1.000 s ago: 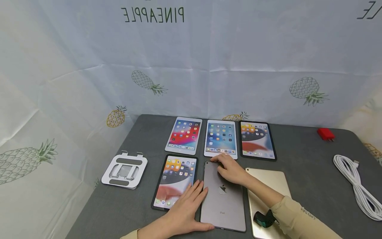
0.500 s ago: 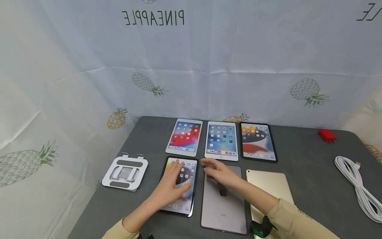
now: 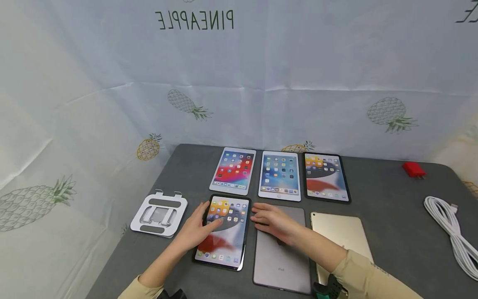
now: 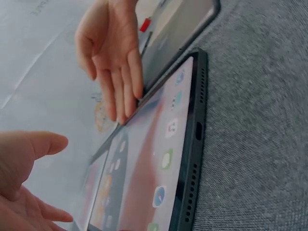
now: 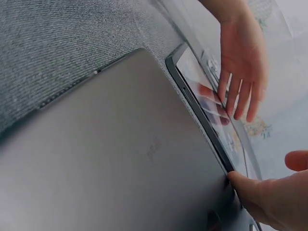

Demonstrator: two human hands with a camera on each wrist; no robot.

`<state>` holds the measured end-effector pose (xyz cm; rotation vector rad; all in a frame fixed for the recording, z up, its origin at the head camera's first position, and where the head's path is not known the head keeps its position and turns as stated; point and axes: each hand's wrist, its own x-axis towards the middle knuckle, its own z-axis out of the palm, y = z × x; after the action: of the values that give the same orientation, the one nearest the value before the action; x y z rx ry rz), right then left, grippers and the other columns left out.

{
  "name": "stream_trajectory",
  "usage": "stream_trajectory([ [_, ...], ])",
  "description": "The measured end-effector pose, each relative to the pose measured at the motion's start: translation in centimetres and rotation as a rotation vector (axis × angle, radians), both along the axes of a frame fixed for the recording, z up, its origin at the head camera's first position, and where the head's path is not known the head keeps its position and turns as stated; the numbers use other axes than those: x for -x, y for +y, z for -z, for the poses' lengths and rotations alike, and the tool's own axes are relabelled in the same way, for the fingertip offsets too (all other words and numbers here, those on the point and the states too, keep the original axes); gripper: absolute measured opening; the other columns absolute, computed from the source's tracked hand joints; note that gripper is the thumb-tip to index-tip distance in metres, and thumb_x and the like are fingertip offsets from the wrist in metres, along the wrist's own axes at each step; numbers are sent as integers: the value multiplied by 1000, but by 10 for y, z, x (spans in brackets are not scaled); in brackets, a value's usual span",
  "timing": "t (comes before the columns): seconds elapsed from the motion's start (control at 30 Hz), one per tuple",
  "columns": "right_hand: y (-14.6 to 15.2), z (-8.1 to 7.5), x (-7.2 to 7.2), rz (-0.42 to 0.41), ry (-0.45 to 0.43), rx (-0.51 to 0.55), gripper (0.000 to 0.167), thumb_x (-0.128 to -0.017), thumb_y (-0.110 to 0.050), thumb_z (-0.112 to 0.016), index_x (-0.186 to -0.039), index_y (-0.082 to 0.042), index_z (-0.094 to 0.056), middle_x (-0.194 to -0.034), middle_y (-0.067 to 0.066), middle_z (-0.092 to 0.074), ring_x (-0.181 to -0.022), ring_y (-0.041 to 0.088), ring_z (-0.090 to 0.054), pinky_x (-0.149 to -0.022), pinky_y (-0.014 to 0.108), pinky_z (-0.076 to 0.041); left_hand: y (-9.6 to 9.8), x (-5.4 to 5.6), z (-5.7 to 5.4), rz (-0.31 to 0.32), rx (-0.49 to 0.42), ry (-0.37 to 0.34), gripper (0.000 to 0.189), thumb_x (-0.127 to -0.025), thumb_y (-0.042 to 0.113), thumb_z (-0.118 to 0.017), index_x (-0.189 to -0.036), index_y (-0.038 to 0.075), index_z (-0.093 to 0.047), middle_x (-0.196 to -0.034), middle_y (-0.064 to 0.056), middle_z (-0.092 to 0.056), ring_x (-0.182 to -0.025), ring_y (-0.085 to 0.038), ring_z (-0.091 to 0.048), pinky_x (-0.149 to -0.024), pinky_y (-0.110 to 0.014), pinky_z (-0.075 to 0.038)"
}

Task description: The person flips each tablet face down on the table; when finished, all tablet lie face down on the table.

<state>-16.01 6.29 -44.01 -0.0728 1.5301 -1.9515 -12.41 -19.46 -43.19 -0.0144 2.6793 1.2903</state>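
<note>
A black-framed tablet (image 3: 228,245) lies screen up in the front row. My left hand (image 3: 196,226) is at its left edge, fingers down along the side and thumb stretched over the screen. In the left wrist view that thumb (image 4: 50,143) stands straight, apart from the glass. My right hand (image 3: 274,222) reaches across a grey tablet (image 3: 281,265), which lies back up. Its fingertips are right at the black-framed tablet's right edge. Straight fingers show on the right hand (image 4: 115,62) in the left wrist view and on the left hand (image 5: 244,57) in the right wrist view.
Behind lie two white-framed tablets (image 3: 232,171) (image 3: 279,176) and another black-framed one (image 3: 326,177). A gold tablet (image 3: 340,232) lies under the right forearm. A white folding stand (image 3: 159,214) is at left; a red charger plug (image 3: 413,169) and coiled white cable (image 3: 449,228) are at right.
My left hand has moved from the black-framed tablet's lower right corner across its screen to its left edge. My right hand has shifted left from the grey tablet's top edge to the black-framed tablet's side.
</note>
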Motion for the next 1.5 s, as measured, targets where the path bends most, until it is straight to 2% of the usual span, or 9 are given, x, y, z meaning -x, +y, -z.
stream_trajectory([
  [0.17,-1,1,1,14,-12,14,57,-100,-4,-42,-148,13,-18,-153,33,-19,-137,45,-32,-110,51,-32,-3,1,1,-45,-110,-49,79,-91,33,-67,-149,-4,-28,-147,-32,-36,-133,-47,-39,-105,-57,-34],
  [0.4,-4,1,2,94,-59,40,55,-100,-6,-43,-146,15,-21,-149,35,-27,-135,45,-37,-110,47,-33,-8,3,-1,-66,-176,-72,74,-93,29,-66,-149,-5,-30,-147,-27,-40,-138,-40,-35,-109,-58,-29],
  [0.67,-5,2,3,153,-132,105,52,-99,-3,-39,-143,19,-23,-147,37,-30,-136,43,-34,-111,45,-31,-9,3,-1,-71,-178,-63,71,-93,28,-66,-147,-5,-34,-143,-27,-45,-135,-39,-39,-107,-56,-34],
  [0.83,-5,3,3,174,-123,96,52,-99,-4,-40,-143,19,-26,-146,37,-33,-136,41,-36,-111,44,-32,-7,2,-2,-57,-144,-54,71,-93,29,-66,-147,-4,-35,-144,-25,-45,-136,-39,-38,-107,-58,-32],
  [1.0,-5,7,1,176,-79,57,51,-100,-6,-41,-143,18,-29,-144,35,-38,-134,38,-41,-110,44,-33,-6,1,-1,-59,-138,-53,73,-92,31,-67,-147,-4,-35,-144,-25,-44,-136,-39,-39,-107,-58,-32],
  [1.1,-6,8,0,176,-38,14,50,-100,-9,-43,-141,17,-31,-140,33,-43,-127,34,-49,-109,44,-35,-5,-1,0,-57,-141,-54,74,-91,31,-68,-148,-3,-35,-145,-25,-44,-135,-39,-39,-107,-57,-32],
  [1.27,-5,9,-2,185,23,-70,50,-100,-12,-48,-142,13,-35,-125,24,-53,-106,20,-59,-103,38,-43,-1,-2,1,-43,-141,-49,74,-89,33,-70,-147,-1,-38,-144,-23,-46,-134,-38,-42,-107,-57,-32],
  [1.4,-5,12,0,184,87,-131,55,-99,-16,-53,-145,8,-34,-116,18,-55,-88,14,-59,-86,29,-52,3,-3,4,-22,-160,-51,74,-88,34,-71,-147,1,-40,-143,-20,-48,-134,-36,-42,-107,-56,-33],
  [1.5,-4,15,2,189,141,-168,56,-98,-17,-56,-147,2,-34,-106,14,-57,-77,13,-59,-73,25,-53,7,-3,7,23,-164,-36,71,-88,32,-71,-145,1,-42,-143,-19,-49,-133,-34,-44,-106,-53,-36],
])
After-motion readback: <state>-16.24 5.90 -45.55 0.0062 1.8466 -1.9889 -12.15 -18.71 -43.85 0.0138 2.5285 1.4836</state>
